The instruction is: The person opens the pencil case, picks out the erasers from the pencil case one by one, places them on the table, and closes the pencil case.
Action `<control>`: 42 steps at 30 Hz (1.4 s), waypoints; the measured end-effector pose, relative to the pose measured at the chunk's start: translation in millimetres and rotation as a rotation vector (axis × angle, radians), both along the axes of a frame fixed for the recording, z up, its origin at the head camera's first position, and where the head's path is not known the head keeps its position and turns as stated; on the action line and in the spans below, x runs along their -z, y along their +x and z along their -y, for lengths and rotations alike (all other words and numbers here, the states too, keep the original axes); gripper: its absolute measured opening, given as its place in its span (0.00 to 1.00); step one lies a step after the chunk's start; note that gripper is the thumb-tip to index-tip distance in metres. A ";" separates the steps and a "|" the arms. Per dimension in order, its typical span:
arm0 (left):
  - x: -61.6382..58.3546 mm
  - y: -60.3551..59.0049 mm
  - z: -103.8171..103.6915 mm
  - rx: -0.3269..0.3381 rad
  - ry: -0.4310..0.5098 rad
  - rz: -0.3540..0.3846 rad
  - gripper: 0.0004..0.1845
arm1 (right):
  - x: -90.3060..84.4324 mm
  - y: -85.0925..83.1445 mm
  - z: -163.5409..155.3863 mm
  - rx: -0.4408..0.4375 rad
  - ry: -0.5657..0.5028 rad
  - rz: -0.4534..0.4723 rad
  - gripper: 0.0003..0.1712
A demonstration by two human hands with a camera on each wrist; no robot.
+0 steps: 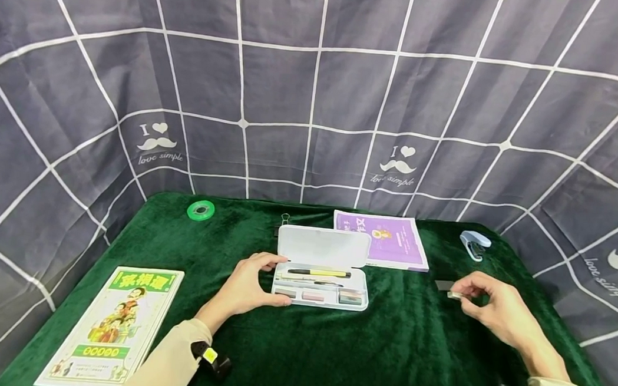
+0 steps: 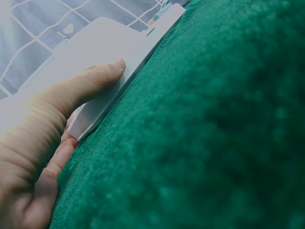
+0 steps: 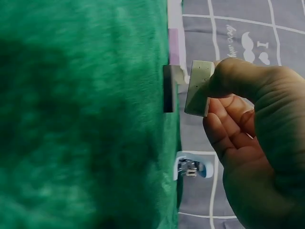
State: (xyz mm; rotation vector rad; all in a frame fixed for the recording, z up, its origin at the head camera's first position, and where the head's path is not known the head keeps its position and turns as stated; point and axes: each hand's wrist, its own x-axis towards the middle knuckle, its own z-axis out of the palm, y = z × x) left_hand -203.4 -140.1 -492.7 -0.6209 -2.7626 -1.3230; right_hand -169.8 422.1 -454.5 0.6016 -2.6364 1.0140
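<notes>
A white plastic pencil case (image 1: 318, 303) lies with its lid (image 1: 323, 247) raised. In its back part are a yellow-and-black pen (image 1: 320, 272) and thinner sticks; small blocks, one of them pink (image 1: 313, 295), sit along the front. My left hand (image 1: 250, 281) grips the case's left end, thumb on the front wall (image 2: 102, 100) and fingers at the back corner. Well to the right, my right hand (image 1: 493, 304) pinches a pale, eraser-like block (image 3: 198, 88) between thumb and fingers, above the cloth. Just beyond it lies a grey, flat rectangular piece (image 1: 444, 285).
A purple booklet (image 1: 398, 243) lies behind the case, beside a black binder clip (image 1: 277, 231). At the back right is a light-blue stapler (image 1: 474, 244), at the back left a green tape roll (image 1: 200, 210). A green-and-white book (image 1: 115, 323) lies front left on the green cloth.
</notes>
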 end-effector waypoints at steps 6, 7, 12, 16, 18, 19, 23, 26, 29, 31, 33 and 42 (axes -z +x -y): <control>0.8 -0.2 0.7 -0.005 0.000 -0.013 0.47 | -1.3 5.6 14.9 0.034 0.078 -0.039 0.24; 1.2 -0.3 0.6 -0.004 -0.001 -0.016 0.47 | -0.7 5.6 16.6 0.025 0.088 -0.048 0.24; 2.2 -1.5 -0.8 0.009 -0.001 -0.027 0.47 | 4.9 7.3 18.3 -0.040 0.112 -0.043 0.27; 1.6 -2.2 -0.8 0.006 0.000 -0.029 0.47 | 4.6 9.9 17.4 -0.063 0.123 -0.028 0.26; 1.9 -2.3 -0.4 0.003 -0.003 -0.029 0.47 | 2.1 10.9 17.8 -0.069 0.122 -0.032 0.26; 1.9 -2.1 -0.3 0.002 -0.005 -0.028 0.47 | 0.6 11.4 18.3 -0.069 0.117 -0.030 0.25; 2.3 -1.4 0.2 0.003 -0.001 -0.019 0.47 | -7.3 10.5 23.5 -0.015 0.108 -0.011 0.22; 2.3 -0.6 0.7 0.000 0.001 -0.013 0.46 | -15.4 6.9 33.0 0.037 0.107 0.007 0.20; 2.1 0.0 0.8 -0.004 0.001 -0.011 0.46 | -25.9 2.9 48.2 0.053 0.080 0.007 0.20; 1.8 0.3 0.5 -0.004 0.003 -0.008 0.46 | -32.3 -0.4 59.9 0.038 0.037 -0.010 0.21; 2.2 0.2 0.1 -0.007 0.001 -0.009 0.46 | -37.6 -4.6 72.2 0.008 -0.020 -0.029 0.22; 1.6 -0.9 -0.4 0.000 0.014 -0.019 0.46 | -46.9 -24.9 130.4 -0.141 -0.225 -0.034 0.22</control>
